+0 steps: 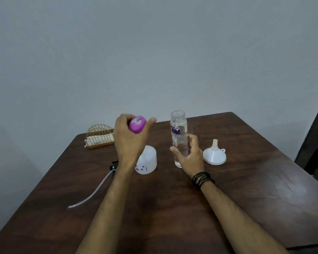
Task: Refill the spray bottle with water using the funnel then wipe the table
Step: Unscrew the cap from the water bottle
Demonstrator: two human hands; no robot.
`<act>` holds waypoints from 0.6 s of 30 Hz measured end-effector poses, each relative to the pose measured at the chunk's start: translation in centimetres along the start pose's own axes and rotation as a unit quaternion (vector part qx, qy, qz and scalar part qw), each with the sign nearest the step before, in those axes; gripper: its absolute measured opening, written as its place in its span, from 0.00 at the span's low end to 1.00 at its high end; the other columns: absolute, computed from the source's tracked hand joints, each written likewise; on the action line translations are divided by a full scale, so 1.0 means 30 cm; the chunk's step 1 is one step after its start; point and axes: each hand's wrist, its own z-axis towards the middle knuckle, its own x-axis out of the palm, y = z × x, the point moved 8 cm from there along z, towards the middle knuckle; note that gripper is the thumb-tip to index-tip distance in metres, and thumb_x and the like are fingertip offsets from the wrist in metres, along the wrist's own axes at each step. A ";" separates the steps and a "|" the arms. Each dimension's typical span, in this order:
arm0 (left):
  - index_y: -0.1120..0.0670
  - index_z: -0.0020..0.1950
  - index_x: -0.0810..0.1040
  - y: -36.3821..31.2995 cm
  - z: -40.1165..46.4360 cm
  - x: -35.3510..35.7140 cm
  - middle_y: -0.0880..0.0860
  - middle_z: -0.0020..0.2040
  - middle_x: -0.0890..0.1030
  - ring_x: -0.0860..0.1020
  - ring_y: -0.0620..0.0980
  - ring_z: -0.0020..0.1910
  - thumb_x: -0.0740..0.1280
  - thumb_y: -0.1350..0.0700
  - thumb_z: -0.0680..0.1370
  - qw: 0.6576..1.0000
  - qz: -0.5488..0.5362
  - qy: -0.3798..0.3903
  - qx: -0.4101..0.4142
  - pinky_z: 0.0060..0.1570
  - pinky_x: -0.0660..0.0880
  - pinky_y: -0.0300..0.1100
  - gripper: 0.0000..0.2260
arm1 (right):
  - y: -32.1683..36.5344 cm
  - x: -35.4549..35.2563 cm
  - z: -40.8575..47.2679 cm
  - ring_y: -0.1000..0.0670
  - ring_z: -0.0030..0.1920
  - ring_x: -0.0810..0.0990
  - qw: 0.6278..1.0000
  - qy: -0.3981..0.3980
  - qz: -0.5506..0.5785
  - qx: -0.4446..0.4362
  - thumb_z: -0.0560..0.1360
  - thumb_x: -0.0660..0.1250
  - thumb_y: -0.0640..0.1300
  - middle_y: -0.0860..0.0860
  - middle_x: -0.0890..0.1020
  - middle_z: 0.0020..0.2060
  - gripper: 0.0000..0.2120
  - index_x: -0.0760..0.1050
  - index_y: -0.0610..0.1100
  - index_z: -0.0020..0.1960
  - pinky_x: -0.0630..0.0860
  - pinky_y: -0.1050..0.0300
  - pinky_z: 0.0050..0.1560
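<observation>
Left hand (130, 136) curled around pink cap (137, 127), raised. Right hand (188, 154) loosely half-open around upright uncapped water bottle (179, 138). Funnel (214, 155) inverted, just right of it; right hand nearer. Spray bottle (147, 160) between hands on table (246, 189).

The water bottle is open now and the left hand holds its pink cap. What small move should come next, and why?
Probably set the pink cap down on the table with the left hand. That hand is occupied, while the funnel sits upside down on the table, not yet on the white bottle. The right hand is around the water bottle.
</observation>
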 end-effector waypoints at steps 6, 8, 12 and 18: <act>0.46 0.52 0.74 0.342 -0.197 -0.116 0.46 0.49 0.76 0.78 0.46 0.47 0.75 0.32 0.64 0.984 0.126 0.014 -0.123 0.47 0.83 0.48 0.26 | 0.002 -0.007 -0.014 0.54 0.57 0.78 1.000 -0.005 -0.022 0.007 0.67 0.71 0.67 0.56 0.79 0.57 0.32 0.70 0.54 0.66 0.75 0.55 0.56; 0.46 0.51 0.75 0.411 -0.227 -0.097 0.46 0.50 0.77 0.79 0.48 0.49 0.77 0.34 0.64 0.970 0.183 0.072 -0.146 0.48 0.82 0.51 0.25 | 0.012 -0.021 -0.017 0.53 0.60 0.74 1.000 -0.023 -0.019 0.000 0.69 0.66 0.69 0.57 0.75 0.57 0.32 0.71 0.54 0.67 0.71 0.55 0.58; 0.47 0.50 0.79 0.467 -0.257 -0.074 0.47 0.50 0.80 0.79 0.48 0.49 0.80 0.35 0.61 0.952 0.232 0.131 -0.149 0.50 0.80 0.49 0.26 | 0.025 -0.077 -0.020 0.51 0.59 0.73 0.995 -0.096 -0.008 -0.025 0.77 0.56 0.65 0.55 0.79 0.57 0.26 0.74 0.48 0.64 0.73 0.48 0.60; 0.51 0.57 0.82 0.453 -0.276 -0.086 0.51 0.56 0.79 0.77 0.52 0.57 0.79 0.32 0.61 0.936 0.297 0.137 -0.130 0.58 0.77 0.52 0.32 | 0.065 -0.186 -0.050 0.54 0.53 0.71 0.958 -0.257 -0.117 -0.059 0.82 0.53 0.56 0.50 0.80 0.51 0.20 0.77 0.43 0.56 0.71 0.44 0.60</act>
